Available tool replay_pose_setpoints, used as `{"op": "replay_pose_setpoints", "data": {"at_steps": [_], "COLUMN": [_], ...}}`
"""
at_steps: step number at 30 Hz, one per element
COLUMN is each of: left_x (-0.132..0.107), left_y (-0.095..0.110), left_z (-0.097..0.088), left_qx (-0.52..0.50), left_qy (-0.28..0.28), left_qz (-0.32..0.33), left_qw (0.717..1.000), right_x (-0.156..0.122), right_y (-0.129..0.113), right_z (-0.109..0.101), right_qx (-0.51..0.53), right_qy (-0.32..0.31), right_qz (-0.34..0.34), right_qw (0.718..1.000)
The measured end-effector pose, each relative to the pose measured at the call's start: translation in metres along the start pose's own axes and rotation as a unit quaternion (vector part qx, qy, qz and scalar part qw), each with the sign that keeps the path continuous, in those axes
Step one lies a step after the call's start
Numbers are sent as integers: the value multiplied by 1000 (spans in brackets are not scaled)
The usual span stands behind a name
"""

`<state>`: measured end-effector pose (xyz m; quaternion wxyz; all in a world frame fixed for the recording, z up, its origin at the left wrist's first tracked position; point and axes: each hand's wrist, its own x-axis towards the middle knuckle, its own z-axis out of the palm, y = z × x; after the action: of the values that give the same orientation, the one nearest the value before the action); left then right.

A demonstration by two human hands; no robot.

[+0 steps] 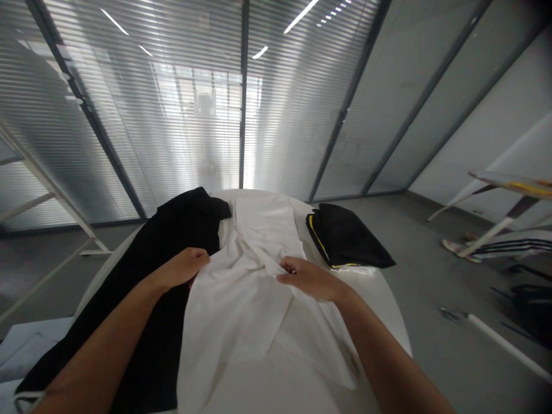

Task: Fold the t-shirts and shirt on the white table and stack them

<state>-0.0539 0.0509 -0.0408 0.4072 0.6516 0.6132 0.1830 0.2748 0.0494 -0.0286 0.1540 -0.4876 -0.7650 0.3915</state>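
Note:
A white garment or cloth (pixel 241 305) lies rumpled down the middle of a round white table (pixel 390 313), its exact kind not clear. My left hand (pixel 192 265) is closed on its left edge, fingers curled under and partly hidden. On the other side my right hand (pixel 308 278) pinches a fold of the same cloth between thumb and fingers. Creases run between the two hands, and the near part of the cloth hangs loosely. Left of it, a long black garment (pixel 181 230) is spread under my left forearm.
A folded black stack (pixel 356 236) with a yellow edge sits at the table's right. Papers (pixel 32 345) lie at lower left, beside a white metal frame (pixel 56 192). Glass partitions with blinds (pixel 284 132) stand behind. At right are another table (pixel 513 181) and a white pole (pixel 504 345).

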Motion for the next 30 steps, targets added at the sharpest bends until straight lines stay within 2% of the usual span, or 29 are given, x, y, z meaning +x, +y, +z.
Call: {"op": "replay_pose_setpoints", "data": {"at_steps": [3, 5, 7, 9, 11, 13, 15, 16, 18, 19, 20, 22, 24, 25, 27, 30], "left_x": [-6, -6, -3, 2, 6, 7, 7, 6, 4, 3, 3, 2, 2, 3, 4, 4], "left_y": [-8, -13, -15, -13, -7, 1, 8, 11, 13, 13, 13, 12, 10, 9, 7, 6], "left_z": [-13, -13, -7, 3, 13, 23, 32, 37, 45, 49, 53, 60, 65, 68, 71, 71], "left_qx": [-12, 34, 98, 168, 239, 289, 328, 348, 378, 381, 376, 358, 353, 356, 362, 374], "left_qy": [-102, -126, -99, -48, 24, 104, 177, 198, 200, 180, 151, 106, 99, 107, 122, 139], "left_qz": [-27, -33, -66, -95, -104, -101, -51, -4, 116, 169, 211, 260, 269, 264, 253, 245], "left_qw": [994, 991, 988, 980, 965, 946, 926, 916, 896, 891, 889, 891, 891, 890, 889, 884], "right_x": [2, 4, 6, 7, 8, 8, 9, 10, 12, 13, 13, 11, 6, 3, -4, -12], "right_y": [6, 8, 10, 9, 6, 1, -4, -6, -8, -7, -6, -1, 4, 5, 3, -5], "right_z": [4, 7, 9, 9, 9, 9, 10, 11, 11, 10, 10, 8, 9, 10, 18, 30], "right_qx": [-10, -16, -11, 18, 80, 189, 315, 366, 418, 415, 392, 288, 131, 48, -92, -215], "right_qy": [-22, -25, -17, -3, 10, 15, 16, 15, 19, 26, 36, 47, 13, -21, -81, -85], "right_qz": [6, 0, -9, -17, -22, -20, -20, -27, -57, -74, -85, -75, -47, -38, -34, -22], "right_qw": [1000, 1000, 1000, 1000, 996, 982, 949, 930, 906, 906, 916, 954, 990, 998, 992, 973]}}
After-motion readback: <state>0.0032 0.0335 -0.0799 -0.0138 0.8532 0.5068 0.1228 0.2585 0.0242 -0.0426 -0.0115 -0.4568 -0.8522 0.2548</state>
